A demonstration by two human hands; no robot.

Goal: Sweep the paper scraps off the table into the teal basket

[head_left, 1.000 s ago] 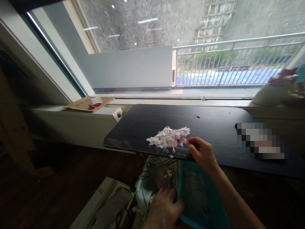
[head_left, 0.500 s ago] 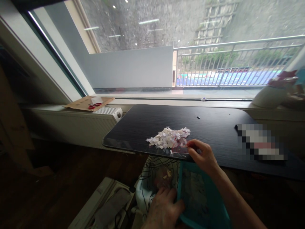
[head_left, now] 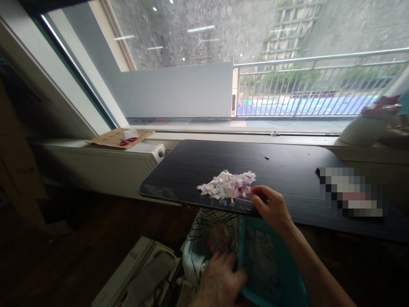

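Pink sheet (head_left: 245, 195) has moved since the previous frame: then it lay out along the pile's near edge; now it sits farther back, against the right end of the pile. Both hands near enough unmoved.

Largest first. Window (head_left: 198, 47) fills the far side. Below it, dark counter (head_left: 179, 166), with a white radiator (head_left: 102, 168) at its left. On the near side, lower than the counter: blue tub (head_left: 289, 270), pale matter inside, and touching or just beside its left, a bin (head_left: 192, 258) lined in white cloth with black lines. A clear bundle (head_left: 220, 236) lies in the bin, details blurred.

Right hand (head_left: 274, 207) over the counter's near edge: thumb and fingers together, pinching the right end of the pink sheet. Left hand (head_left: 223, 273) low, between bin and tub, fingers toward the bundle; grip cannot be told. Hands well apart.

Pixelated item (head_left: 348, 194) on the counter, right. Brown envelope (head_left: 110, 137) on the radiator, red scissors (head_left: 124, 143) on it. Pile of paper scraps (head_left: 220, 186) near the counter's near edge, mid-length. Smallest: dark bit (head_left: 266, 158), far of the pile.
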